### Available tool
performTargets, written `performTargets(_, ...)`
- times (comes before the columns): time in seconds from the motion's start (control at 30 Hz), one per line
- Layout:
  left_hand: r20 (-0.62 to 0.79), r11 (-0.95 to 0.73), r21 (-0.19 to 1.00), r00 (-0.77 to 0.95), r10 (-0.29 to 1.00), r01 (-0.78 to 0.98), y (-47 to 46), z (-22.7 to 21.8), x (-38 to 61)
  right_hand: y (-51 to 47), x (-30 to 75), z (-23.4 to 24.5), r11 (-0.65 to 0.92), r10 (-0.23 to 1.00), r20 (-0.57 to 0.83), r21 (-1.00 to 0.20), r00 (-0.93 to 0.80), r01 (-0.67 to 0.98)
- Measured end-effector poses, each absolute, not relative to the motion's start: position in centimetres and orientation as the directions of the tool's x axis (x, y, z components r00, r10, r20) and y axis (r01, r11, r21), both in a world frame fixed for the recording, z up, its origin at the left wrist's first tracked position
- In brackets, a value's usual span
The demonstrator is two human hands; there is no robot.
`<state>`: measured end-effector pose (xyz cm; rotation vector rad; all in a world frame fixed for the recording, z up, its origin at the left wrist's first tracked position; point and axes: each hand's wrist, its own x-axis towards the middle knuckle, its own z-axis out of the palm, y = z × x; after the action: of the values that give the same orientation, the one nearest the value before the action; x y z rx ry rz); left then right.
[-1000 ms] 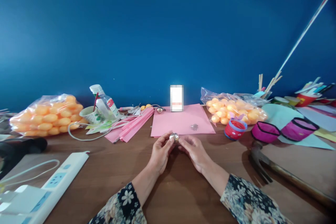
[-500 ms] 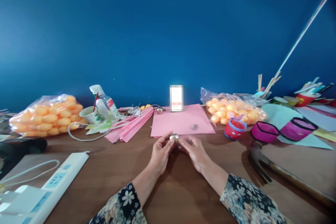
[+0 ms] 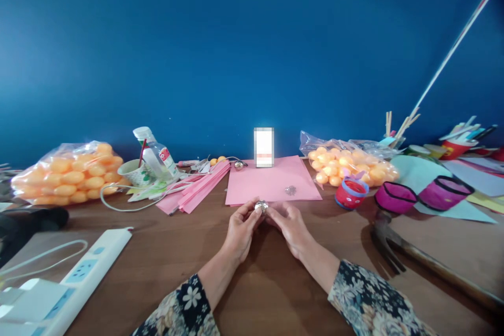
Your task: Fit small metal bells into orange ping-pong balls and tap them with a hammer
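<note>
A small, round, shiny silver piece (image 3: 261, 205) sits between my fingertips, just in front of a pink paper sheet (image 3: 255, 184). My left hand (image 3: 241, 227) pinches it between thumb and fingers. From the other side, my right hand (image 3: 290, 227) has its thumb and fingertips closed at the piece's right edge. The undersides of my right fingers are partly hidden, and the exact kind of the piece is too small to make out. On the pink sheet, beyond my right hand, lies a glittery silver clump (image 3: 290, 190).
Clear bags of orange balls (image 3: 73, 176) stand left and right. Pink strips (image 3: 200, 189), a plastic bottle (image 3: 157, 157) and a cup (image 3: 136, 172) lie left of the sheet. Rightward are a red pot (image 3: 350, 194), purple bands (image 3: 396, 197) and a hammer (image 3: 433, 262). A power strip (image 3: 94, 268) is front left.
My right thumb and fingertips have shifted slightly left, closer against the silver piece. My left hand keeps its pinch, and the things on the table lie as before.
</note>
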<state>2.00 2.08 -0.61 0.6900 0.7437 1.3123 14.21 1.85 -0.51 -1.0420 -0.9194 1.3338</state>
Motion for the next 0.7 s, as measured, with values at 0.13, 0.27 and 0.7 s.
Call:
performTargets(0.13, -0.097, 0.164, 0.778, 0.141, 0.985, -0.607, 2.01, -0.56, 1.94, 1.90, 14.23, -0.82, -0.011, 0.999, -0.024, -0.955, 0.041, -0.295)
performTargets(0.27, -0.098, 0.178, 0.777, 0.163, 0.982, -0.604, 2.10, -0.75, 1.88, 1.95, 14.28, -1.01, 0.017, 0.999, 0.005, -0.967, 0.048, -0.253)
performTargets(0.7, -0.118, 0.154, 0.841, 0.103, 0.988, -0.518, 2.23, -0.49, 1.99, 1.63, 14.13, -1.16, 0.183, 0.982, 0.185, -0.981, -0.033, -0.059)
